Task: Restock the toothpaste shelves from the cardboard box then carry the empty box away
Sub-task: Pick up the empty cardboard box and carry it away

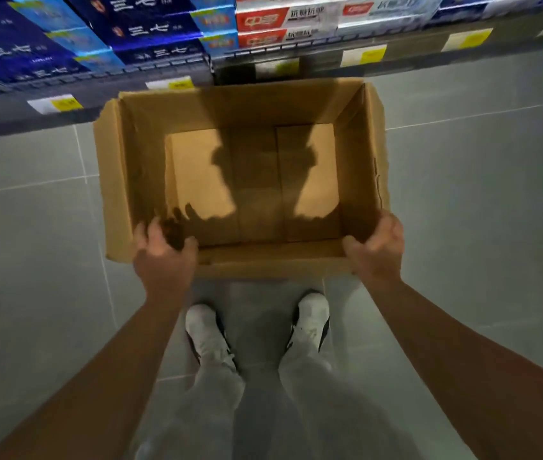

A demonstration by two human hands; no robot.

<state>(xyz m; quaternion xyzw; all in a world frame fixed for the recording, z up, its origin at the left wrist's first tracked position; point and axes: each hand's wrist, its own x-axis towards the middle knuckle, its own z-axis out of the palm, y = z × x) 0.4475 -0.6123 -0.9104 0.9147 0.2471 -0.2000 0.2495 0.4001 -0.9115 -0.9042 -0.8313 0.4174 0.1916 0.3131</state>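
Brown cardboard box (pixel 240 180) — open, empty, upright — before stocked toothpaste shelves (pixel 150 31).

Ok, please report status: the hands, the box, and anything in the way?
Left hand and right hand both grip near rim of cardboard box. Box empty, flaps open. Shelf edge close ahead of box; grey floor bare around it.

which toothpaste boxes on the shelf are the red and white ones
The red-and-white toothpaste boxes sit right of centre on the shelf, directly beyond the cardboard box. The stacks to their left are dark blue; those further right are pale.
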